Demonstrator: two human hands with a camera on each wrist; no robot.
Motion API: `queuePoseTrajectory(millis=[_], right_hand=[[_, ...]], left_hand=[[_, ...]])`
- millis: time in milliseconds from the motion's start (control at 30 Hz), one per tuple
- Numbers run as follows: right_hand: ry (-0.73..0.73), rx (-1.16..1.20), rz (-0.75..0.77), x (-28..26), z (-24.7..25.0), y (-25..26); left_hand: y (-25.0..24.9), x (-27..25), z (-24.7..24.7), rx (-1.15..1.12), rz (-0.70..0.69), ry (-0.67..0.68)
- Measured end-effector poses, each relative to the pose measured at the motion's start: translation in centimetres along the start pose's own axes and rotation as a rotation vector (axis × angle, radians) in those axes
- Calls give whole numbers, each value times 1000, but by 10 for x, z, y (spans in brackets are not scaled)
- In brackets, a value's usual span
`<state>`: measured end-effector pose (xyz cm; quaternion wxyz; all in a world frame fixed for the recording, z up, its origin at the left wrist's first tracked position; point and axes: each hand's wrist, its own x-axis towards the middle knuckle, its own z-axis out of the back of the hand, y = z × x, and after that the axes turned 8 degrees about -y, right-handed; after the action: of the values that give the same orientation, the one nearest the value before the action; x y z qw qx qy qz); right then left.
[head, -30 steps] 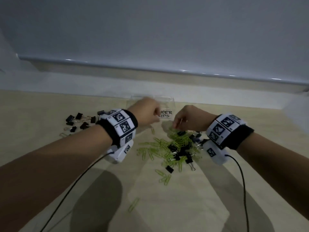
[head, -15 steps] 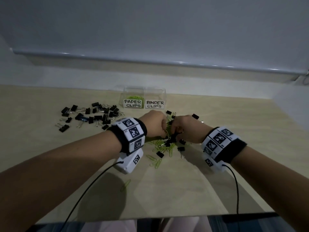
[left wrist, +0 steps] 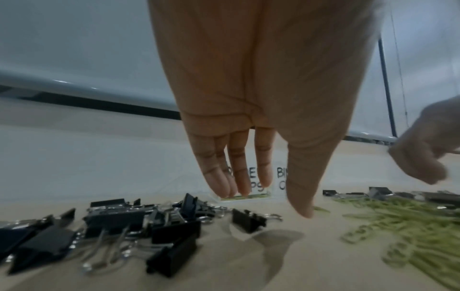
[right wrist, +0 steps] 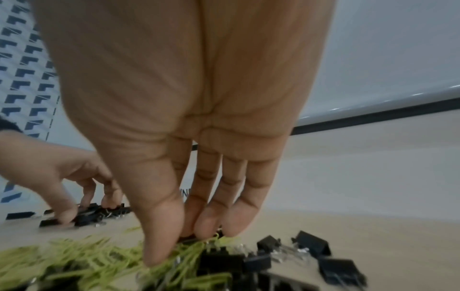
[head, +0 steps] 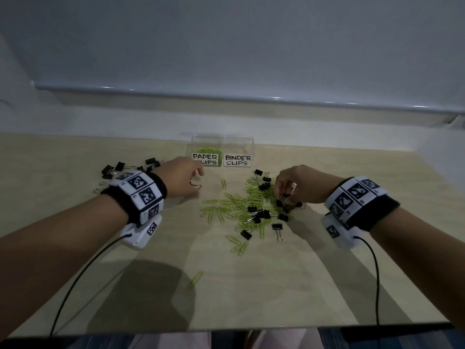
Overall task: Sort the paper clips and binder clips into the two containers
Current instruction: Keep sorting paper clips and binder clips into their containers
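Observation:
Two clear boxes stand at the back, labelled PAPER CLIPS (head: 205, 159), with green clips inside, and BINDER CLIPS (head: 238, 160). A mixed heap of green paper clips (head: 234, 205) and black binder clips (head: 261, 214) lies in the middle. A separate group of binder clips (head: 118, 168) lies at the left. My left hand (head: 197, 178) hangs over that group's right edge with straight fingers (left wrist: 239, 177), holding nothing; one binder clip (left wrist: 248, 220) lies just below it. My right hand (head: 281, 193) reaches into the heap's right side, its thumb and fingertips (right wrist: 161, 236) pinching a black binder clip (right wrist: 189, 238).
A lone green paper clip (head: 196, 278) lies near me on the wooden table (head: 327, 285). The table's front edge (head: 226, 332) runs along the bottom, with my lap below. A wall with a ledge (head: 226, 99) rises behind the boxes. Cables trail from both wrists.
Half a second ago both hands met over the heap. My left hand has since swung left to the binder clip group and opened. My right hand stays at the heap.

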<state>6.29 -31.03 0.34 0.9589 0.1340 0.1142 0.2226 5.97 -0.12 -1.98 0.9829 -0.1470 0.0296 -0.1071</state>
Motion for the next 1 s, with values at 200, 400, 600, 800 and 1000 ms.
queuePoseTrajectory(millis=[200,400,600,800,1000], right_hand=[[6,-155,86,32,-6,36],[76,-258,128,49,-16,47],[6,-223,151,51,-20,47],[-105,90,63,53,-15,35],[-199,642,-85,60,-7,31]], left_hand=[[-43,-3,-21,50,-185,235],[-62,11,-34,-59,-196,156],[-67,18,-34,-79,-215,103],[-52,18,-27,-150,-201,79],[-27,20,-8,-415,-102,21]])
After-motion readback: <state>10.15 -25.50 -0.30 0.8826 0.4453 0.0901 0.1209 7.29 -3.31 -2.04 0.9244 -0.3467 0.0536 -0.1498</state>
